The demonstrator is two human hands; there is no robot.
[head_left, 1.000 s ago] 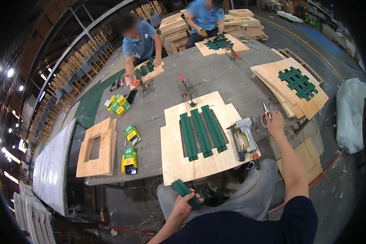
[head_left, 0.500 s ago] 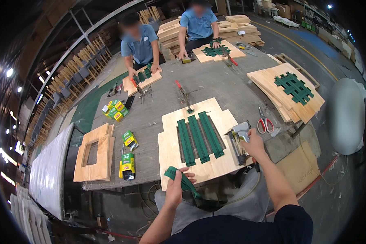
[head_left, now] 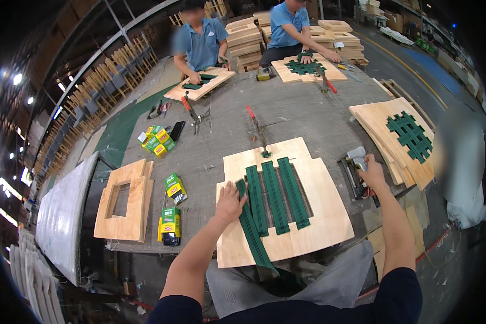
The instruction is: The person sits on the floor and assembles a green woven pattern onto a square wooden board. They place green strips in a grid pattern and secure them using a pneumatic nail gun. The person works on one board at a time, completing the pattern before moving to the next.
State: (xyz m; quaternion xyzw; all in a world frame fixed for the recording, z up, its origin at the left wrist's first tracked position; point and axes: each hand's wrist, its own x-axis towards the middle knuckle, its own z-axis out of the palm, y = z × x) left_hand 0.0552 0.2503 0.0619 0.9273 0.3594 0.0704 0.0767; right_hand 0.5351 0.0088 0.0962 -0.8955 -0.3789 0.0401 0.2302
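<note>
In front of me a pale plywood board (head_left: 329,216) lies on the table, with three green webbing strips (head_left: 275,194) side by side across its rectangular opening. My left hand (head_left: 231,204) holds the end of a loose green webbing strap (head_left: 252,237) at the board's left side. That strap runs down over the near edge toward my lap, where it bunches up. Right of the board, my right hand (head_left: 371,174) is closed around the handle of a silver and black staple gun (head_left: 353,162), low at the tabletop. A red handle shows partly beneath that hand.
Left stand yellow-green staple boxes (head_left: 170,218) and a frame with a cut-out (head_left: 140,216). Red-handled pliers (head_left: 257,127) lie beyond the board. Finished woven boards (head_left: 399,135) are stacked right. Two co-workers (head_left: 200,43) work across the table (head_left: 216,146).
My left hand has moved up and brought the strap onto the board's left side. My right hand has carried the staple gun right, off the board. The head view has shifted.
</note>
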